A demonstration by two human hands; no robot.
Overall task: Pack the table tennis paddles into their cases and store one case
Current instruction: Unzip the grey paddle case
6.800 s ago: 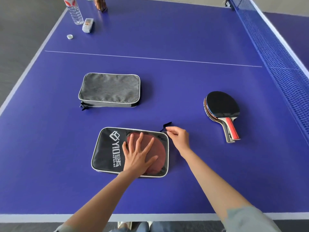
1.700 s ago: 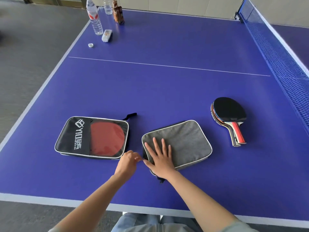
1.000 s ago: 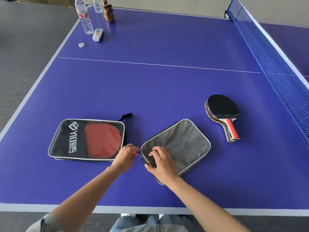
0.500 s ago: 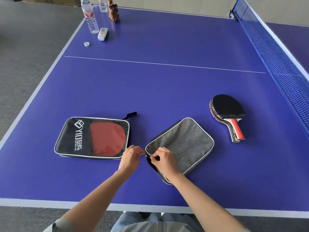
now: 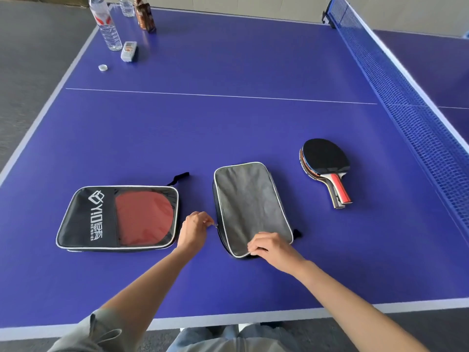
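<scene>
Grey case lies near our table edge — our left hand pinches its zipper pull, our right hand pinches its near corner. Stacked paddles sit apart, rightward — open blue between.

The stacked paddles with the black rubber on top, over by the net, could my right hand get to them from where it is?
Probably yes. The stacked paddles lie uncovered on bare blue table, on the right hand's side. That hand first has to let go of the grey fabric case.
</scene>
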